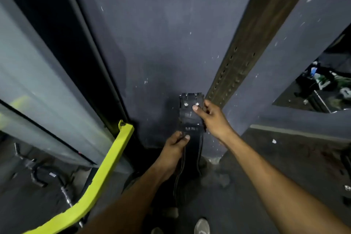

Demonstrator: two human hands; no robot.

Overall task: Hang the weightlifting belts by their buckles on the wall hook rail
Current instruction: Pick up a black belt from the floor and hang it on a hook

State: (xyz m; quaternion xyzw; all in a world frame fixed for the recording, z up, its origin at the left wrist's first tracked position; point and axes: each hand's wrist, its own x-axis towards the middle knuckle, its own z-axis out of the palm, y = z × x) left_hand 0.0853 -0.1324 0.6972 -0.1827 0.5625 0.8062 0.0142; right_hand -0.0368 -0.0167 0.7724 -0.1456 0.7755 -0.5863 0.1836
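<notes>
My right hand [210,118] pinches the belt's buckle [190,103], left hand [175,147] grips the strap [191,157]; I should lift the buckle squarely onto a hook I can't see yet

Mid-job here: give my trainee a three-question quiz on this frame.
1. True or false: the right hand pinches the belt at its top end.
2. Which hand grips the belt lower down? A) left hand B) right hand C) neither
3. Fill in: the perforated post stands to the ___ of the belt.

Key: 1 true; 2 A; 3 right.
</notes>
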